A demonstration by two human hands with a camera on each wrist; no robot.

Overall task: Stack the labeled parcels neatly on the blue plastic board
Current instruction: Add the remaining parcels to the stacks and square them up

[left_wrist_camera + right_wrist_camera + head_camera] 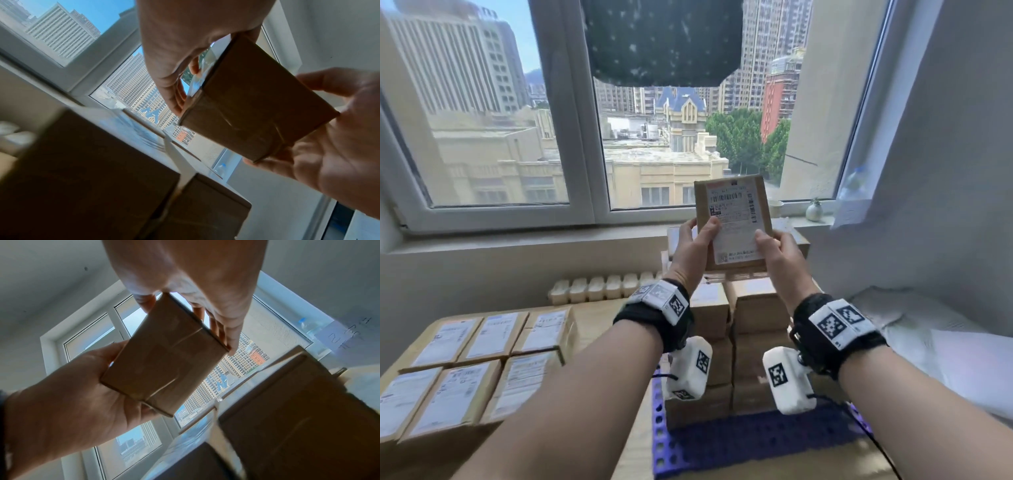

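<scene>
A small brown cardboard parcel [734, 219] with a white shipping label is held up in front of the window, tilted toward me. My left hand [697, 246] grips its lower left side and my right hand [774, 251] grips its lower right side. From below, the parcel's plain underside [255, 104] [164, 356] shows between both hands. Beneath it rises a tall stack of parcels [753, 329] in two columns on the blue perforated plastic board [756, 442].
Several labeled parcels [465, 363] lie in rows at the left on a light wooden surface. A white radiator [602, 287] sits under the sill. A small vase [814, 209] and a water bottle [854, 181] stand on the sill. White bedding [945, 342] lies at right.
</scene>
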